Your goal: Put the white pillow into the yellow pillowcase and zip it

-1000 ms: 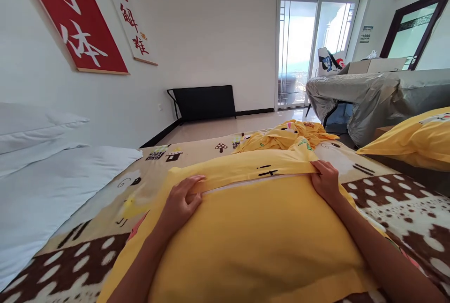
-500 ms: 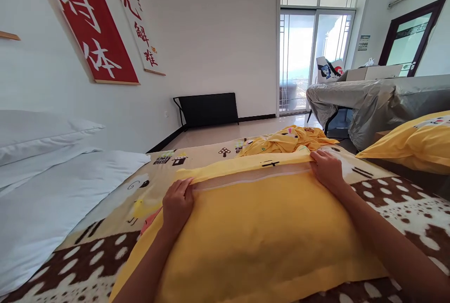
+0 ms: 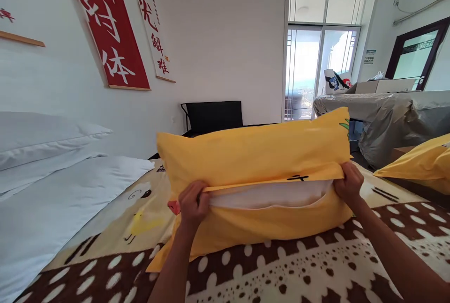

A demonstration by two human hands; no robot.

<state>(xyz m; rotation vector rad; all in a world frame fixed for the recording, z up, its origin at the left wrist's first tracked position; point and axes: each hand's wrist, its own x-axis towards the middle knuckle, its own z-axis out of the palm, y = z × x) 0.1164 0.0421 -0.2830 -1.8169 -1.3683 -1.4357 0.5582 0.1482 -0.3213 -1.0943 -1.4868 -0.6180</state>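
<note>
A yellow pillowcase (image 3: 253, 153) with a white pillow (image 3: 270, 195) inside stands tilted up on the bed. Its long slit gapes toward me, and the white pillow shows through. At the slit's left end my left hand (image 3: 194, 202) is closed on the cloth edge. My right hand (image 3: 348, 183) grips the fabric at the opposite end of the slit. Both sets of fingers are wrapped into the cloth, so the fingertips are partly hidden. A bit of red print shows on the case beside my left hand.
White pillows (image 3: 70, 200) are stacked at the left. Beneath everything lies a brown and cream patterned blanket (image 3: 267, 270). Another yellow pillow (image 3: 422, 165) rests at the right, near a plastic-covered table (image 3: 383, 111). Against the far wall stands a black folded panel (image 3: 214, 115).
The pillow has been raised and tilted upright, away from me. Its slit has widened and dropped lower, showing the white pillow. The crumpled yellow cloth behind is now hidden.
</note>
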